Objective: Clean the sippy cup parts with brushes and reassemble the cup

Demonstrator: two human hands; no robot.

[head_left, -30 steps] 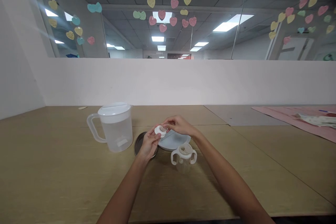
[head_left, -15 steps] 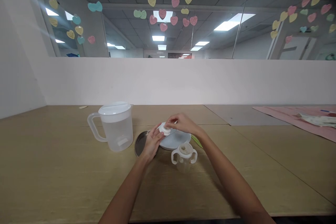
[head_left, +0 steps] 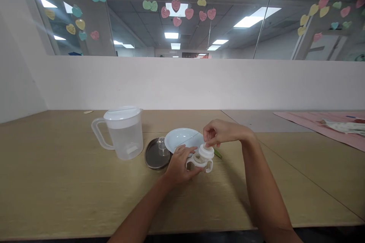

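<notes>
My left hand [head_left: 179,166] grips the clear, two-handled baby bottle [head_left: 196,162] from its left side, with fingers and thumb around it. Over the bottle's mouth, my right hand [head_left: 221,132] pinches the top of a white bottle nipple with its collar [head_left: 207,152]. The collar sits at the bottle's right rim; whether it touches cannot be told. Behind the hands lies a pale blue-white bowl [head_left: 179,133], with a thin rod or wire across it. To the left, a clear cap [head_left: 162,143] stands on a dark metal tray [head_left: 151,156].
A lidded translucent pitcher [head_left: 127,136], partly filled with water, stands at the left. Part of a green item [head_left: 218,153] shows behind the bottle. A pink cloth [head_left: 308,121] covers the far right table. A white wall [head_left: 182,83] rises behind.
My left hand has let go of the nipple collar and taken hold of the bottle. My right hand has carried the collar rightward, over the bottle. The clear cap now shows on the tray.
</notes>
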